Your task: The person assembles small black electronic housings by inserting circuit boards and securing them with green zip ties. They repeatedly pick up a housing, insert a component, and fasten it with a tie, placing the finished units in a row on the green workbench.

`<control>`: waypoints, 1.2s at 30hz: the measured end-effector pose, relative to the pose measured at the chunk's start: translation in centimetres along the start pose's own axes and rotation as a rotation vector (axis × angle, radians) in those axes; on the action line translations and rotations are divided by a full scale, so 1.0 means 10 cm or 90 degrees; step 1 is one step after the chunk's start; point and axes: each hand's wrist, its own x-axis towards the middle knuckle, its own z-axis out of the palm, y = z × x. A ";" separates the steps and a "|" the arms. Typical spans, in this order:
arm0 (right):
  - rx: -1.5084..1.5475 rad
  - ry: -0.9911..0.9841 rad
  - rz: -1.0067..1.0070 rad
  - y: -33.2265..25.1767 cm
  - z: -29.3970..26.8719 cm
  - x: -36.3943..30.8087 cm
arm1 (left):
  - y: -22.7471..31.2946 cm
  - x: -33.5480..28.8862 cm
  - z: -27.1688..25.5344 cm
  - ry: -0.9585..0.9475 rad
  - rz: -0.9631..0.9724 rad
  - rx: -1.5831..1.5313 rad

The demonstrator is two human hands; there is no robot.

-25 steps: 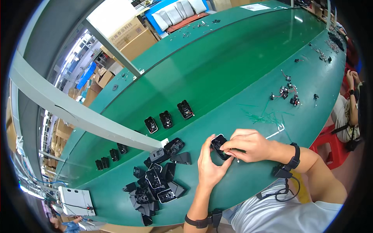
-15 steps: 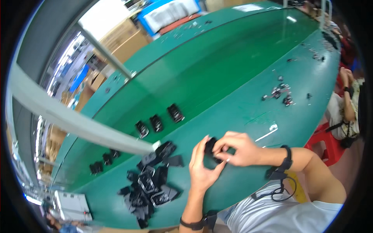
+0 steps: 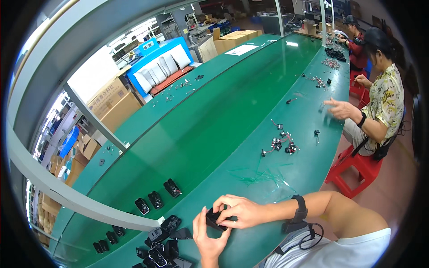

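Hands with the part have dropped toward the near table edge. Left hand (image 3: 213,236) cups the small black plastic housing (image 3: 215,219) from below; right hand (image 3: 239,211) pinches its top, fingers closed. Looks light, rigid, smooth; grip by edges. Pile of black parts (image 3: 163,248) lies left of the grip.

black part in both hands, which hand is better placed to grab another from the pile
Left, probably. The left hand sits right beside the pile of black parts, while the right hand grips the black part from the far side.
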 end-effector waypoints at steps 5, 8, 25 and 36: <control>-0.061 0.029 -0.033 -0.03 0.04 0.01 | -0.01 -0.02 -0.02 -0.010 0.023 0.043; -0.043 0.046 -0.033 -0.06 0.07 -0.01 | 0.00 -0.01 -0.05 -0.024 0.020 0.035; 0.344 -0.178 0.130 0.20 0.00 -0.02 | -0.10 -0.02 -0.09 -0.076 0.044 -0.073; 0.463 -0.274 0.189 0.30 -0.08 0.04 | -0.09 -0.05 -0.04 0.005 0.044 0.040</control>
